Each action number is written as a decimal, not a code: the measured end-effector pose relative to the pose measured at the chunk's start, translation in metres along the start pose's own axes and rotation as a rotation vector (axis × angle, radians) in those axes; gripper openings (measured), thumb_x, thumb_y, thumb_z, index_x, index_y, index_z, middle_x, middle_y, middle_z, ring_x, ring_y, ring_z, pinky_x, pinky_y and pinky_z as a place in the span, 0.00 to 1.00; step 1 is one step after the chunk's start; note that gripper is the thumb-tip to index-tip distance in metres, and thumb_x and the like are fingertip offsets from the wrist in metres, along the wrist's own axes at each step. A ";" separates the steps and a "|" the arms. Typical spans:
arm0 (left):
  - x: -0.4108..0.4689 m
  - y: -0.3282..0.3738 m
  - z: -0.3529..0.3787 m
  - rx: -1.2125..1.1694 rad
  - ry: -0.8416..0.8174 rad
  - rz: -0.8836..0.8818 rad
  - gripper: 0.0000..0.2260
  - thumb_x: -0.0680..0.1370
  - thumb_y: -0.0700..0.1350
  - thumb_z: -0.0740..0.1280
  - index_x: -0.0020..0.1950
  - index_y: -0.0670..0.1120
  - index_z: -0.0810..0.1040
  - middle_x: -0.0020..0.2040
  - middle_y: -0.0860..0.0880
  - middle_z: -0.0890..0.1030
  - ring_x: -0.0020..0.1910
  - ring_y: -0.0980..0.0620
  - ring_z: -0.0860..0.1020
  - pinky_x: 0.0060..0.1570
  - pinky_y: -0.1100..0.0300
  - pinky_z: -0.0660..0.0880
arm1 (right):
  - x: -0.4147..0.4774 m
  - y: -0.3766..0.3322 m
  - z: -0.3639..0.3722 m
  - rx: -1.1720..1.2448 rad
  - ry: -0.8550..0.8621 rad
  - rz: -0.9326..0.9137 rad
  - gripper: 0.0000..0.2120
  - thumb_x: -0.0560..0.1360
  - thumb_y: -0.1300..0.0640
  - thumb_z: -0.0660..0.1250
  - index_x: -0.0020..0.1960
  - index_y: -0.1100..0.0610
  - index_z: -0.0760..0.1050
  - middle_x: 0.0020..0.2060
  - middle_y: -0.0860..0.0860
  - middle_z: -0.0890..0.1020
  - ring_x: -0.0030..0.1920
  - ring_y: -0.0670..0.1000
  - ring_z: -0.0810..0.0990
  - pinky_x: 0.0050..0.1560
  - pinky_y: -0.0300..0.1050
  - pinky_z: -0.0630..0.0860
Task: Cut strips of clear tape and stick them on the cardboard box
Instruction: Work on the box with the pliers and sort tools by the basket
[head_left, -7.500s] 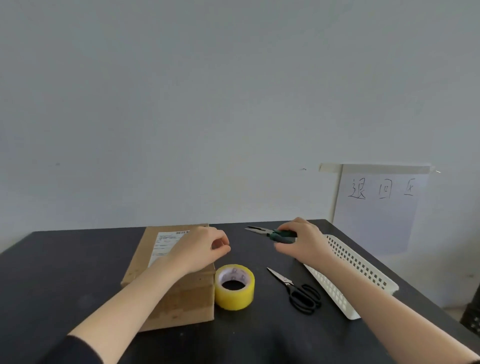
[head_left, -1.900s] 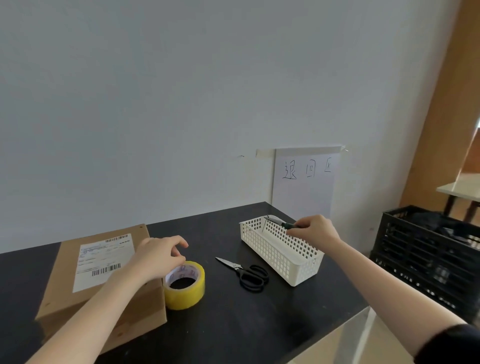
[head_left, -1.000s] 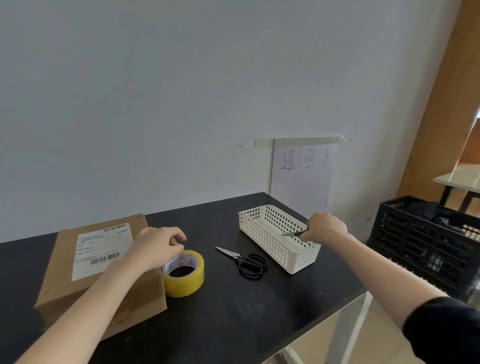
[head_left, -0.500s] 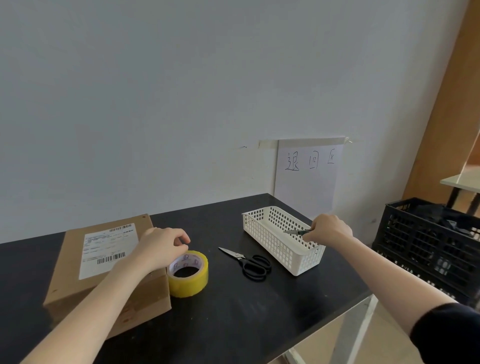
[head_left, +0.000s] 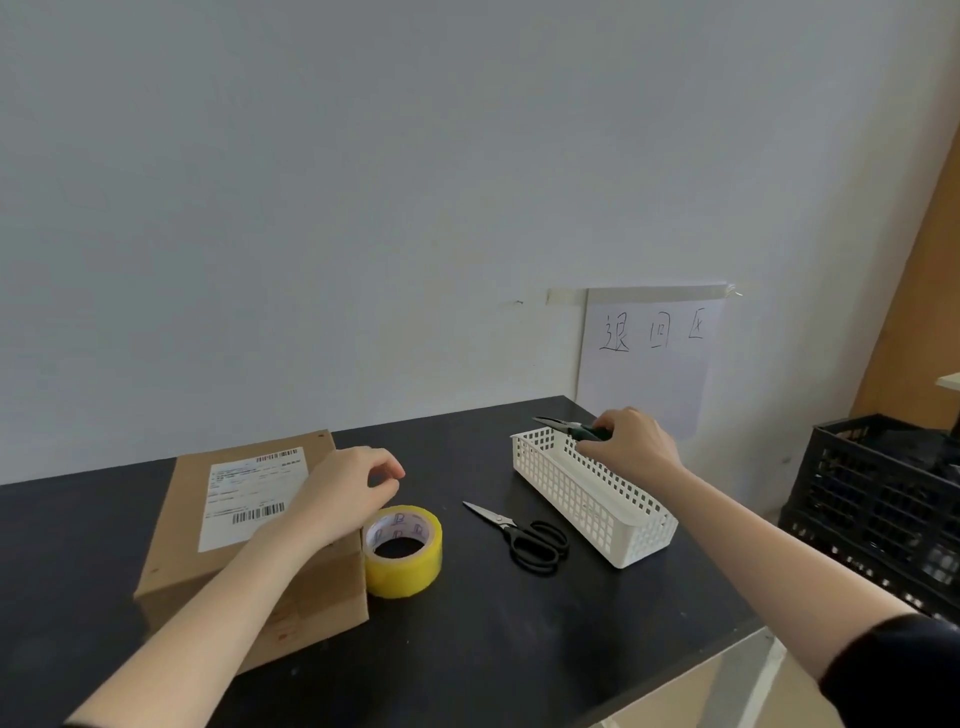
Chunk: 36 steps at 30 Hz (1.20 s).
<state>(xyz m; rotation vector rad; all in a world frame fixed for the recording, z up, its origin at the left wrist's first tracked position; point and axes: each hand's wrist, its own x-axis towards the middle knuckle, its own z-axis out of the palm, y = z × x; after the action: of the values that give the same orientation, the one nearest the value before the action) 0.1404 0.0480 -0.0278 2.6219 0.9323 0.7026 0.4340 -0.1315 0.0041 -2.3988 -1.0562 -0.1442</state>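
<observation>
A brown cardboard box (head_left: 197, 519) with a white shipping label lies at the left of the black table. A roll of tape (head_left: 403, 551) with a yellowish tint stands against the box's right side. My left hand (head_left: 345, 491) rests on the box's right edge just above the roll, fingers loosely curled and holding nothing. Black-handled scissors (head_left: 519, 532) lie flat on the table to the right of the roll. My right hand (head_left: 631, 441) grips dark-handled pliers (head_left: 563, 426) over the far end of a white perforated basket (head_left: 597, 499).
The black table (head_left: 467, 649) ends at a near right edge beside my right forearm. A black plastic crate (head_left: 883, 499) stands on the floor to the right. A sheet of paper (head_left: 649, 358) with handwriting is taped to the grey wall behind the basket.
My right hand has lifted the pliers from inside the basket to above its far rim. The left hand stays on the box by the tape roll.
</observation>
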 end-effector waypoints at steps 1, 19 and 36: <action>0.000 -0.001 -0.001 -0.018 0.018 -0.003 0.07 0.79 0.47 0.65 0.55 0.54 0.79 0.58 0.54 0.79 0.51 0.57 0.75 0.42 0.68 0.73 | 0.001 -0.006 0.002 0.009 -0.003 -0.019 0.10 0.68 0.45 0.68 0.48 0.46 0.78 0.45 0.47 0.78 0.43 0.49 0.77 0.44 0.45 0.72; -0.018 -0.048 -0.050 0.068 0.147 -0.168 0.11 0.77 0.53 0.66 0.60 0.56 0.77 0.63 0.57 0.76 0.59 0.56 0.74 0.52 0.65 0.71 | 0.011 -0.110 0.060 0.156 -0.127 -0.290 0.13 0.68 0.43 0.68 0.50 0.45 0.79 0.49 0.45 0.76 0.49 0.50 0.76 0.57 0.51 0.72; -0.022 -0.070 -0.046 0.246 0.039 -0.217 0.23 0.77 0.66 0.58 0.68 0.58 0.70 0.71 0.57 0.69 0.66 0.55 0.70 0.63 0.59 0.71 | 0.011 -0.168 0.101 0.193 -0.157 -0.434 0.18 0.70 0.41 0.68 0.57 0.47 0.78 0.50 0.45 0.76 0.48 0.48 0.76 0.57 0.50 0.73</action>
<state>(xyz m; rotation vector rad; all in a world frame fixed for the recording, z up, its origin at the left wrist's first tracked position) 0.0652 0.0907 -0.0252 2.6612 1.3690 0.6207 0.3114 0.0205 -0.0110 -2.0068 -1.5781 -0.0019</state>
